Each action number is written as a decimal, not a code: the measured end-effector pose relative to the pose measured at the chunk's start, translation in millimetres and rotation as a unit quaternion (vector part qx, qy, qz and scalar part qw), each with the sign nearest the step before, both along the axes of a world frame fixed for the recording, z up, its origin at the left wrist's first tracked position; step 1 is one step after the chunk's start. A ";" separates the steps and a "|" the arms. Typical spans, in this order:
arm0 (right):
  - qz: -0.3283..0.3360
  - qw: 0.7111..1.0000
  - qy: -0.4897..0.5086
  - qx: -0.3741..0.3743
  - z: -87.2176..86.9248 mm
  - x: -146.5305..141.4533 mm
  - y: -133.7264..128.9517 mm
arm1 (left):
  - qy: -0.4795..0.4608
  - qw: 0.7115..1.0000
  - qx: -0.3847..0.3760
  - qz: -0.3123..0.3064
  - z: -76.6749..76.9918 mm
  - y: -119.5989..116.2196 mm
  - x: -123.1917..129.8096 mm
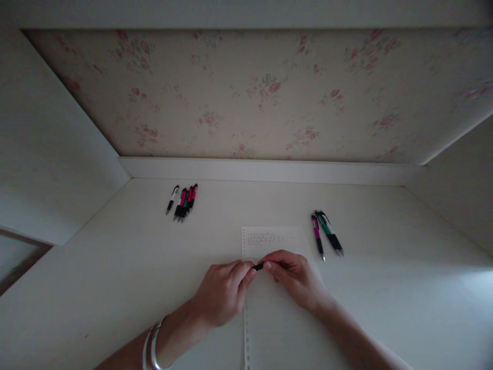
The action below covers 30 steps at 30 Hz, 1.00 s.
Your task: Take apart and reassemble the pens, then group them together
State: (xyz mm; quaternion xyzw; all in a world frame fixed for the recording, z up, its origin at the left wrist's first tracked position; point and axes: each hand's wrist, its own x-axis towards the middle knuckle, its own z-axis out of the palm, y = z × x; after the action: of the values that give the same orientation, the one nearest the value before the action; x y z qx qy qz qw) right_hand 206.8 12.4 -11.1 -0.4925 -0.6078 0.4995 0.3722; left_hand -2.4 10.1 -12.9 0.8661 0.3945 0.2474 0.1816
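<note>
At the far left, a brown-edged panel [29, 270] is leaning into view beside a white side wall [57, 128]. Next along, two silver bangles [154, 344] are circling the person's left wrist. Farther back on the white desk [154, 262], a white-barrelled pen with a black grip [172, 199] is lying on a slant, and just right of it a bunch of pink and green pens with black grips [186, 203] is lying close together, tips pointing toward the person. The left hand [225, 289] is curling its fingers inward, thumb and forefinger pinching closed on one end of a short black cylindrical piece [258, 266]. That piece is sitting between the two hands, above a sheet of hole-punched lined paper [283, 329] that is bearing handwriting near its top; the fingers are hiding its ends, so I cannot tell whether it is a whole pen. The right hand [292, 277] is pinching the other end between thumb and fingertips. Beyond it, a purple pen with a black grip [318, 236] is lying just beside overlapping green-and-black pens [330, 233]. Floral wallpaper [246, 92] is spanning the back.
</note>
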 end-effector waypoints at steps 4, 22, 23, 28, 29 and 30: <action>0.014 0.999 0.031 -0.011 1.1 -1.4 -0.6 | -0.020 1.000 -0.019 -0.009 0.9 0.2 -1.1; 0.020 0.988 -0.124 0.087 6.4 -5.0 -5.4 | -0.007 1.000 0.020 -0.010 -0.2 -0.5 -2.1; 0.027 0.988 -0.123 0.092 6.1 -4.7 -5.2 | -0.006 1.000 0.011 -0.010 -0.2 -0.7 -2.2; 0.044 0.984 -0.128 0.112 5.3 -3.2 -4.4 | -0.004 0.999 -0.037 -0.012 -0.2 -0.6 -3.8; 0.047 0.984 -0.129 0.116 5.3 -2.9 -4.5 | -0.003 0.999 -0.050 -0.012 0.8 0.0 -4.1; 0.050 0.983 -0.131 0.121 5.2 -2.5 -4.7 | -0.002 0.998 -0.065 -0.012 2.3 0.9 -4.4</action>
State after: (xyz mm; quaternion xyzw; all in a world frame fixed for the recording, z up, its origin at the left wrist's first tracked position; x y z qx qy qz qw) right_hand 204.2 7.7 -5.9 -0.4738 -0.7310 0.3717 0.3208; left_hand -6.8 11.0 -10.6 0.8565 0.3991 0.2210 0.2413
